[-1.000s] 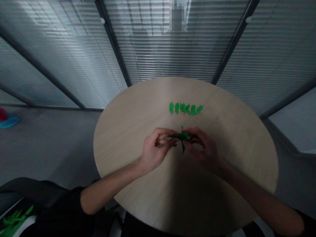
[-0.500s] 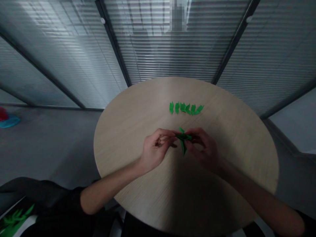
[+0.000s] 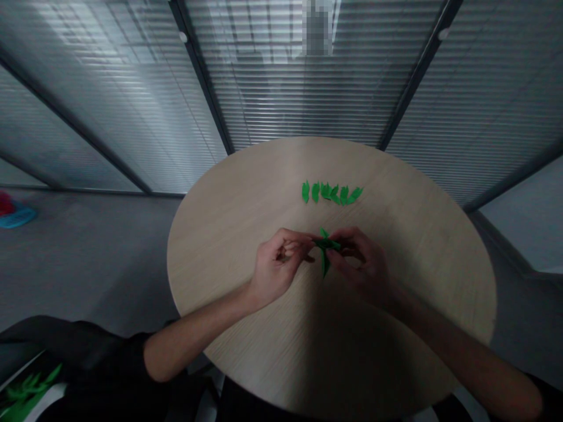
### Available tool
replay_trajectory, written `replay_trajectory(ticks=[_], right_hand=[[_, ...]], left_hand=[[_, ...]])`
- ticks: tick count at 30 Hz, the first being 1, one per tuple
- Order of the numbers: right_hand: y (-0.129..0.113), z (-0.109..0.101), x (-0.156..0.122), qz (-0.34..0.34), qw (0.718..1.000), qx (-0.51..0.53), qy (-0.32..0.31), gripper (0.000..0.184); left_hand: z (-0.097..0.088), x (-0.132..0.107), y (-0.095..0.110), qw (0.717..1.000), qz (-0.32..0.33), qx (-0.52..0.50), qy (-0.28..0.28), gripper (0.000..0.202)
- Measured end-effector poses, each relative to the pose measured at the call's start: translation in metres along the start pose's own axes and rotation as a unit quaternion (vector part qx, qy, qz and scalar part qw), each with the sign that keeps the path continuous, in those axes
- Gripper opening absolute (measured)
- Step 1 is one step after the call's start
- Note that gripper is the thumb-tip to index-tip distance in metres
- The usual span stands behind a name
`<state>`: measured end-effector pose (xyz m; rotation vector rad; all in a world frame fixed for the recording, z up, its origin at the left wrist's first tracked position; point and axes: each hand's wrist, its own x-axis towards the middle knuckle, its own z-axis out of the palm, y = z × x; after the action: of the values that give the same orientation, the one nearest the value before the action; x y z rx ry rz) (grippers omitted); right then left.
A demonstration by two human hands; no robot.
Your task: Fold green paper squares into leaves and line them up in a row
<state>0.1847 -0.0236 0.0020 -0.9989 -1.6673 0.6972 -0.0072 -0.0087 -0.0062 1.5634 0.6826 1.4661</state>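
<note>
Between my two hands is a green folded-paper piece (image 3: pixel 324 242), with one point toward the far side and a longer one hanging toward me. My left hand (image 3: pixel 281 258) pinches its left tip between thumb and fingers. On the other side, my right hand (image 3: pixel 363 258) is closed on its right part, and those fingertips cover some of the folds. Farther off on the tabletop lies a row of several small green folded-paper pieces (image 3: pixel 332 193), some touching one another.
The round wooden table (image 3: pixel 220 211) stands close to a glass wall with blinds (image 3: pixel 299 105). At lower left, a container (image 3: pixel 44 401) holds more green pieces. A red and blue object (image 3: pixel 17 215) sits on the floor at far left.
The folded-paper piece has turned slightly, and its near point has swung a little to the left. Both hands keep nearly the same place and grip.
</note>
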Motion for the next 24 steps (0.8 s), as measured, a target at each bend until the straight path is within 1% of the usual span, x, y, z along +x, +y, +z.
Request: replay_trajectory(ticks=[4, 7, 12, 16, 19, 24], right_hand=[[0.001, -0.002, 0.001, 0.009, 1.000, -0.006, -0.026, 0.014], [0.002, -0.003, 0.002, -0.001, 0.998, -0.019, -0.053, 0.015], [0.003, -0.006, 0.004, -0.042, 0.991, -0.103, -0.072, 0.009], [0.003, -0.008, 0.005, -0.079, 0.983, -0.149, -0.074, 0.002], [0.002, -0.008, 0.005, -0.087, 0.982, -0.154, -0.068, 0.002], [0.003, -0.007, 0.004, -0.094, 0.982, -0.152, -0.054, 0.004]], left_hand=[[-0.002, -0.001, -0.001, 0.999, 0.027, 0.043, -0.003, 0.007], [-0.005, -0.002, -0.003, 0.994, 0.053, 0.096, -0.012, 0.002], [-0.010, -0.004, -0.004, 0.980, 0.084, 0.178, -0.034, 0.011], [-0.011, -0.002, -0.002, 0.971, 0.103, 0.213, -0.043, 0.016], [-0.011, -0.002, -0.001, 0.972, 0.097, 0.208, -0.053, 0.019], [-0.010, -0.003, -0.004, 0.978, 0.053, 0.195, -0.055, 0.023]])
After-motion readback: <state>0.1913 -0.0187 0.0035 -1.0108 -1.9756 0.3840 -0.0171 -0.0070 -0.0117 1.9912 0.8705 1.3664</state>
